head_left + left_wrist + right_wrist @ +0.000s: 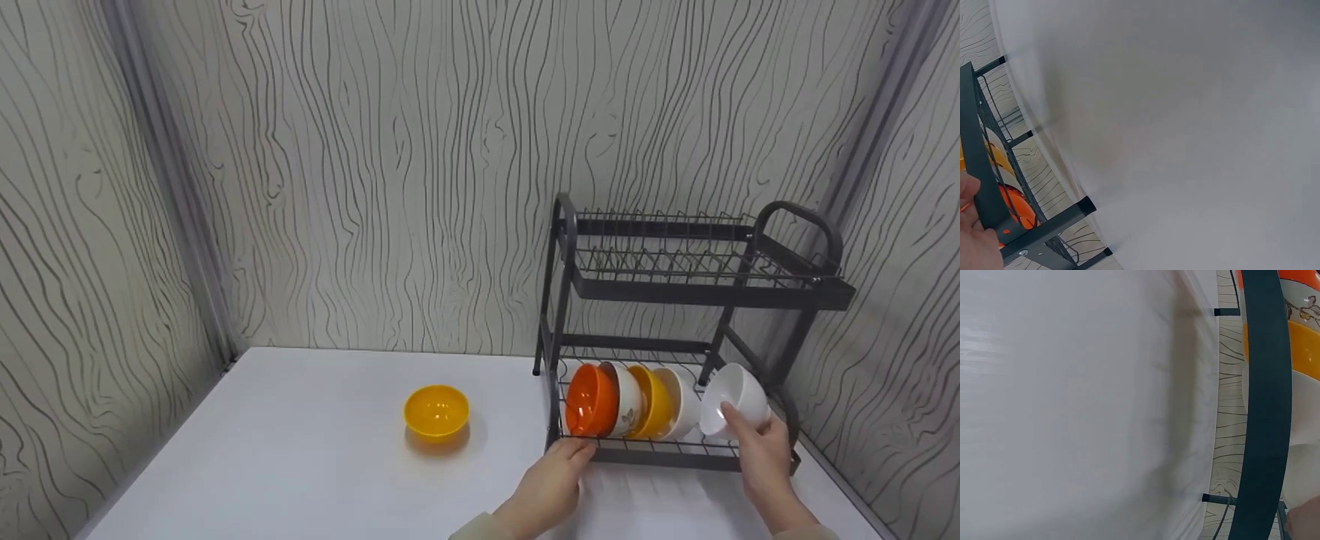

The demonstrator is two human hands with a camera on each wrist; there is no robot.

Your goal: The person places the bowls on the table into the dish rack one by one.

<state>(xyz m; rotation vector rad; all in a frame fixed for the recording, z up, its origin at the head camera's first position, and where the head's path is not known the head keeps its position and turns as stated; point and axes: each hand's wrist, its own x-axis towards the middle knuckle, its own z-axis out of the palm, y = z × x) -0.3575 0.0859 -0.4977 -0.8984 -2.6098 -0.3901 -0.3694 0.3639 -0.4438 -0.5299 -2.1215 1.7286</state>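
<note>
My right hand [766, 454] holds a white bowl [744, 391] at the right end of the rack's lower tier, its thumb over the inside and the other fingers round the outer wall. The bowl is tilted on its side, its mouth facing left. At the tier's front left corner, my left hand [546, 480] grips the front rail of the dark dish rack [690, 459]. In the left wrist view, fingers [968, 185] lie against that rail. An orange bowl [587, 401], a patterned white bowl [628, 401], a yellow bowl [657, 405] and another white bowl [684, 409] lean in a row there.
A separate yellow bowl [436, 412] stands upright on the white table [322, 450], left of the rack. The rack's wire upper tier [660, 262] overhangs the bowls, with a raised handle [801, 211] at the right. Wood-patterned walls [405, 172] stand behind and at both sides.
</note>
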